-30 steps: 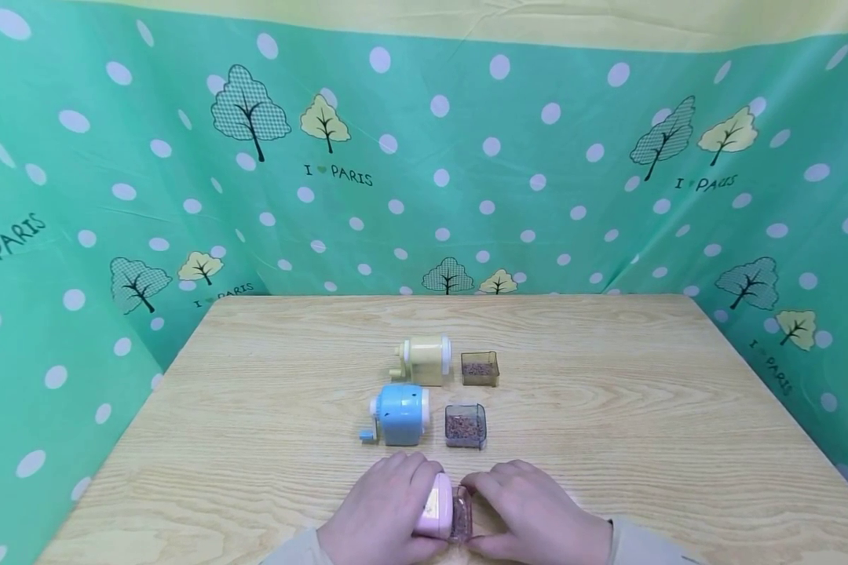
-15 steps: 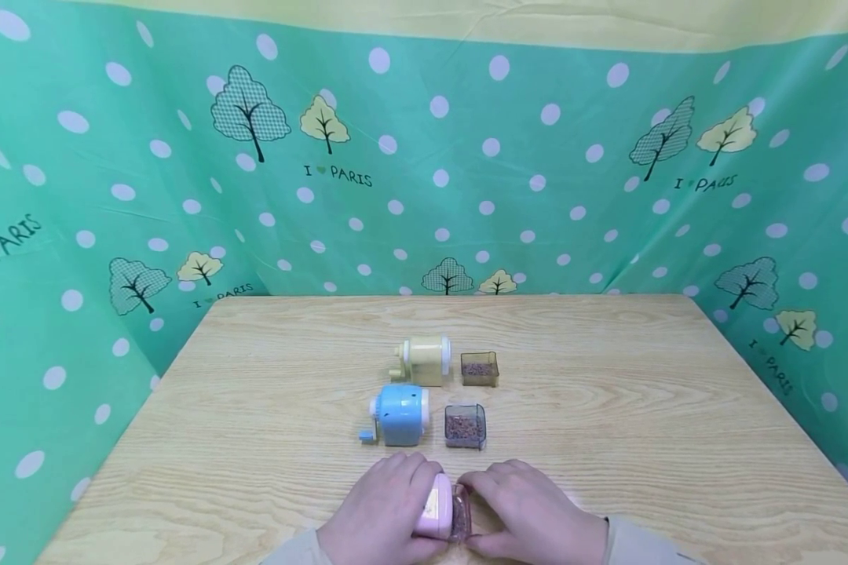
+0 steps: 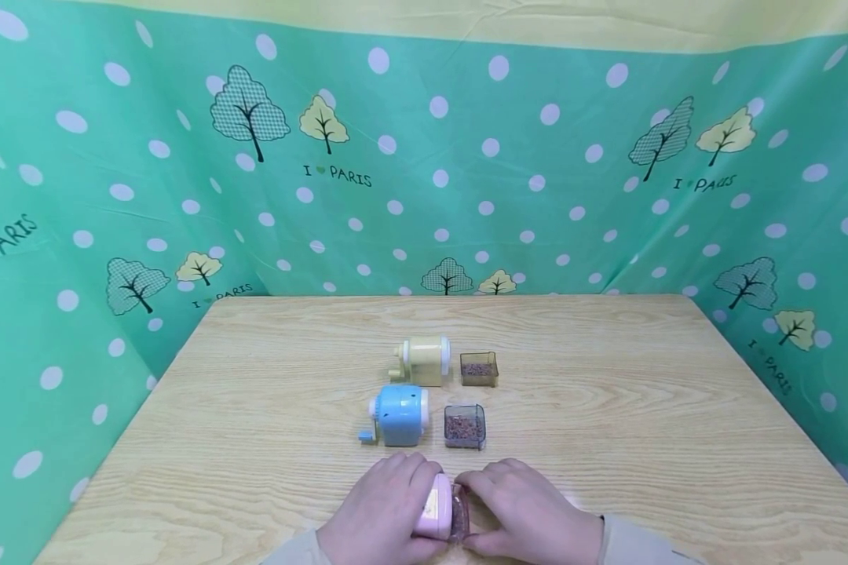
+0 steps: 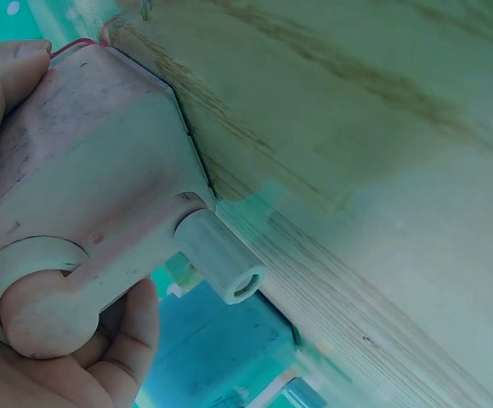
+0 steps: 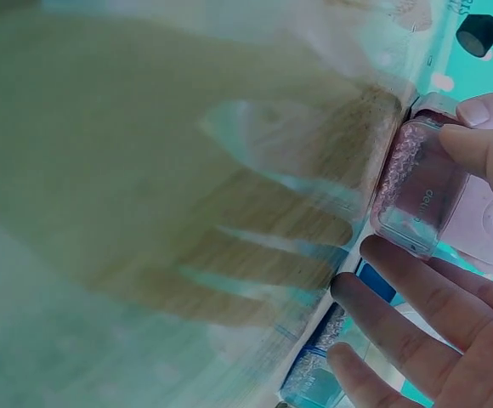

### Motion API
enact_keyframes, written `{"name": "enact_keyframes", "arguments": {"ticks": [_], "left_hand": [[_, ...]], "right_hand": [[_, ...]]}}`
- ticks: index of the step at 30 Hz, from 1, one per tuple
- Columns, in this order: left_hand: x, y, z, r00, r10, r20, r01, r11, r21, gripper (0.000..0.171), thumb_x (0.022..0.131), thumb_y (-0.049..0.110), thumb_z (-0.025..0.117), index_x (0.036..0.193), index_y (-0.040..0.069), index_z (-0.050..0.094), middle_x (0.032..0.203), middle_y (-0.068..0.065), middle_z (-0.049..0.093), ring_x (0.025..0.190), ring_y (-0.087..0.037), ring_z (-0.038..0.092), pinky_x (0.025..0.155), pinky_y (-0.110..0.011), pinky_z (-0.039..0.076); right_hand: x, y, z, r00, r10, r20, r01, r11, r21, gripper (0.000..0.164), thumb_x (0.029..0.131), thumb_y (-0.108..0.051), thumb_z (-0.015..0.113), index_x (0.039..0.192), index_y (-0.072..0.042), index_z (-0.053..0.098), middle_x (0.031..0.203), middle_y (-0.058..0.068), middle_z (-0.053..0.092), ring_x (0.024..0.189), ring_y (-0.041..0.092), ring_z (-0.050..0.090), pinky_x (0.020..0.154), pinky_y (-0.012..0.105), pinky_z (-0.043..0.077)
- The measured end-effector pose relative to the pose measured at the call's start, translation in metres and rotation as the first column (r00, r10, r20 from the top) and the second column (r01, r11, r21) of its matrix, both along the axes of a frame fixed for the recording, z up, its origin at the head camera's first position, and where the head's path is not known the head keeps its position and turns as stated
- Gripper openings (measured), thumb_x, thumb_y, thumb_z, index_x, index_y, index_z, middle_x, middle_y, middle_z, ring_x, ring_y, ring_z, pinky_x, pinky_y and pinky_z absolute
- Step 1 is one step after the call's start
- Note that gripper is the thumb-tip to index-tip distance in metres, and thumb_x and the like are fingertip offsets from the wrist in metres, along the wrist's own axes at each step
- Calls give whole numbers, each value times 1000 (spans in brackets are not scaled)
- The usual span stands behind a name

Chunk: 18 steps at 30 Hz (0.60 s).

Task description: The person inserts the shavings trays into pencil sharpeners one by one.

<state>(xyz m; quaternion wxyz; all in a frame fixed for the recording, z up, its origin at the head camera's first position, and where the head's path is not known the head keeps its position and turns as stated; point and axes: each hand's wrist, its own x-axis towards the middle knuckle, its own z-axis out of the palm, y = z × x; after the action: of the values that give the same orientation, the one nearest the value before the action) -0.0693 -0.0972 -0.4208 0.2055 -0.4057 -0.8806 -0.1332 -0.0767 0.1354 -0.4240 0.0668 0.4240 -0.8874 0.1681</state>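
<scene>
A pink crank pencil sharpener (image 3: 436, 506) stands near the table's front edge, gripped from the left by my left hand (image 3: 381, 506). In the left wrist view its crank handle (image 4: 219, 255) points out from the end, with thumb and fingers round the body. My right hand (image 3: 533, 510) holds the sharpener's clear reddish shavings drawer (image 5: 421, 191) between thumb and index finger; the other fingers are spread in the right wrist view. Shavings show inside the drawer. It sits against the sharpener's right side, part of it sticking out.
Behind the hands stands a blue crank sharpener (image 3: 401, 416), its drawer of shavings (image 3: 465, 428) set apart on the right. Farther back are a yellow sharpener (image 3: 426, 361) and its own drawer (image 3: 479, 369). A green dotted curtain (image 3: 438, 157) encloses the wooden table (image 3: 643, 408).
My right hand has shifted slightly left with the drawer, toward the pink sharpener. The left hand keeps its place and hold.
</scene>
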Motion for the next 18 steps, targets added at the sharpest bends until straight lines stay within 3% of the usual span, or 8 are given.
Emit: {"name": "enact_keyframes", "arguments": {"ticks": [18], "left_hand": [[0, 0, -1, 1000, 5, -6, -5, 1000, -2, 60, 65, 50, 82, 102, 8, 61, 89, 4, 57, 80, -11, 51, 69, -29, 50]], "right_hand": [[-2, -5, 3, 999, -7, 47, 6, 1000, 29, 59, 82, -50, 72, 118, -4, 69, 99, -2, 72, 90, 9, 63, 86, 36, 54]]}}
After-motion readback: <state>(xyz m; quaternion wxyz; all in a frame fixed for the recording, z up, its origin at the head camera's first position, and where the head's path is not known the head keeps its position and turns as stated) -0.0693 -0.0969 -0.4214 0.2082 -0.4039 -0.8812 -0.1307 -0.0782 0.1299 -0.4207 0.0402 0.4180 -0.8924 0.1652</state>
